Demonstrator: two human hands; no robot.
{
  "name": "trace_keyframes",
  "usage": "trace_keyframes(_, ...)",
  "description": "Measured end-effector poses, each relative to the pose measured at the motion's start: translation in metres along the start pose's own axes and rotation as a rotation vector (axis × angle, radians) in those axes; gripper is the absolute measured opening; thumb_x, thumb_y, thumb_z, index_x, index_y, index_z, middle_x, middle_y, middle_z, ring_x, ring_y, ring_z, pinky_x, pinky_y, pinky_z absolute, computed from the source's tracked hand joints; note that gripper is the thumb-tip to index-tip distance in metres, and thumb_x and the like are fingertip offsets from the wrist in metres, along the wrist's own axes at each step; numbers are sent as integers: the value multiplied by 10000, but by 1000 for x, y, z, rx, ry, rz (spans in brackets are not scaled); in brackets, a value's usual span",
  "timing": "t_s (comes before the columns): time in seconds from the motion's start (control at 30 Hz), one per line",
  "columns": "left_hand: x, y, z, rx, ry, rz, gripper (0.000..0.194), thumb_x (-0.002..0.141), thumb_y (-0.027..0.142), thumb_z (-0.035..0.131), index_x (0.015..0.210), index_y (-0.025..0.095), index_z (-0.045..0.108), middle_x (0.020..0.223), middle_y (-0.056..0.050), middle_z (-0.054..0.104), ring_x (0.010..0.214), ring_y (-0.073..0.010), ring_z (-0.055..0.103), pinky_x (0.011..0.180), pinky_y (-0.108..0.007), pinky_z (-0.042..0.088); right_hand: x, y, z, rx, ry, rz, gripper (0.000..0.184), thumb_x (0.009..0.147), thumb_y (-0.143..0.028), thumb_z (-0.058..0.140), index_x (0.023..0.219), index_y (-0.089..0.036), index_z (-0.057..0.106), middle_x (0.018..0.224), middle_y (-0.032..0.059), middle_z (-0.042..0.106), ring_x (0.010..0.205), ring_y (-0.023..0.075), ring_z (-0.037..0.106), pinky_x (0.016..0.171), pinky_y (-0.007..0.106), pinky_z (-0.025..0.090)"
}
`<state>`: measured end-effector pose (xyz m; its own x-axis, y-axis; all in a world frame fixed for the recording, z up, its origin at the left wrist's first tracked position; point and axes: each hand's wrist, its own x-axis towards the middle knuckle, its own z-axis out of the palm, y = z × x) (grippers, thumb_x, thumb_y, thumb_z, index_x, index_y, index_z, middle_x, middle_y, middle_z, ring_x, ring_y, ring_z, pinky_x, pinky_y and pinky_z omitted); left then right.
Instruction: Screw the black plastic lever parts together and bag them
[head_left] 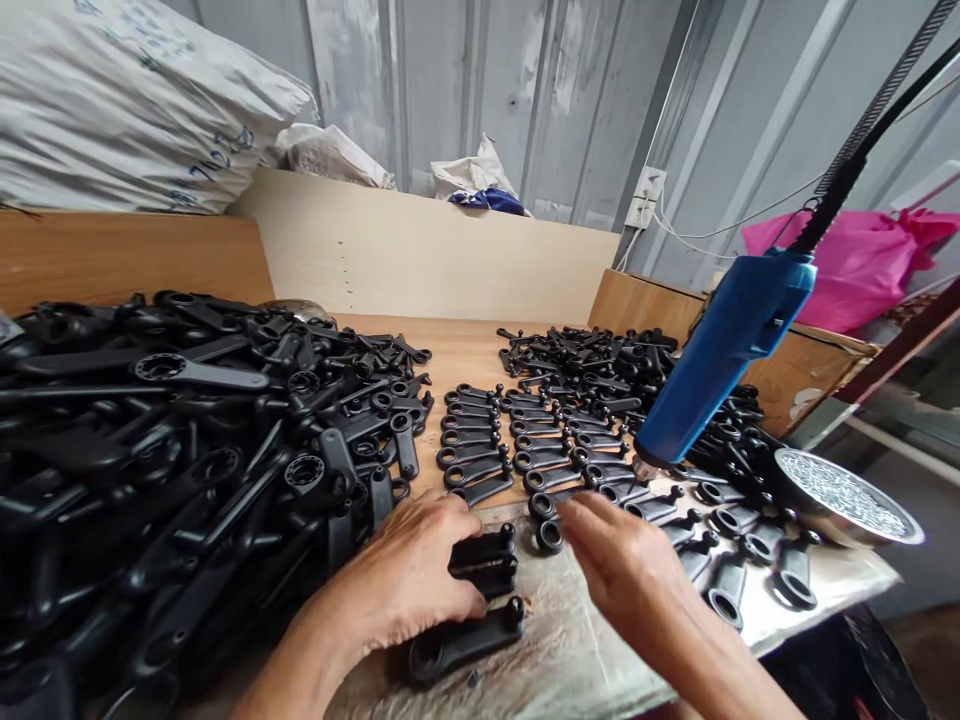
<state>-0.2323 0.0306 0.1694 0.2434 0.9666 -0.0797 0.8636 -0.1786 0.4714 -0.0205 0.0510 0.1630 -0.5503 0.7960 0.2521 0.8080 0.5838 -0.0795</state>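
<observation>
My left hand (420, 560) rests on the near part of the bench, its thumb and fingers curled round a pair of black crank arms (491, 577). Just below its thumb lies one more black crank arm (465, 642), ring end to the left and knob to the right. Fingers together, my right hand (630, 550) bends down over another crank arm (550, 537). Only the ring end of that one shows; the hand covers the rest. Beyond both hands, similar arms lie in neat rows (540, 443).
A big heap of black arms (172, 450) fills the left, and a smaller heap (600, 355) lies at the back right. A blue electric screwdriver (720, 360) hangs over the right side. A round bowl of small metal parts (847, 500) stands at the right edge.
</observation>
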Motion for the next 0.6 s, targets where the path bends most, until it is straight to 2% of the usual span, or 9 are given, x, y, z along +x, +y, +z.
trace_keyframes(0.13, 2, -4, 0, -19, 71, 23, 140, 652, 248, 624, 781, 208, 665, 866, -20, 631, 889, -222, 568, 765, -316, 415, 16, 16, 6, -278, -134, 234, 271, 808, 6, 419, 929, -153, 603, 926, 80, 640, 695, 142, 637, 477, 210, 314)
trace_keyframes(0.33, 11, -17, 4, -285, 430, 124, 199, 715, 268, 550, 831, 199, 696, 913, -48, 693, 874, -226, 626, 811, -344, 452, 24, 25, 17, -252, -186, 285, 276, 745, 44, 440, 857, -127, 626, 847, 99, 647, 663, 136, 632, 502, 203, 336)
trace_keyframes(0.4, 8, -16, 3, -335, 497, 138, 199, 731, 274, 533, 814, 195, 695, 892, -43, 698, 850, -210, 633, 803, -328, 466, 23, 30, 17, -214, -196, 283, 270, 753, 33, 443, 835, -133, 639, 848, 97, 656, 697, 143, 637, 528, 205, 349)
trace_keyframes(0.5, -9, -8, 1, -363, 557, 123, 219, 786, 316, 515, 834, 185, 684, 885, -34, 697, 826, -193, 635, 770, -301, 491, 21, 38, 14, -167, -217, 277, 243, 756, 11, 465, 800, -137, 653, 829, 88, 668, 732, 156, 639, 551, 210, 350)
trace_keyframes(0.6, -40, 1, 3, -480, 757, 90, 245, 835, 378, 553, 933, 184, 667, 983, -35, 681, 855, -195, 633, 774, -307, 505, 10, 40, 2, -152, -230, 282, 224, 786, -29, 455, 822, -129, 652, 849, 96, 664, 721, 170, 631, 546, 230, 338)
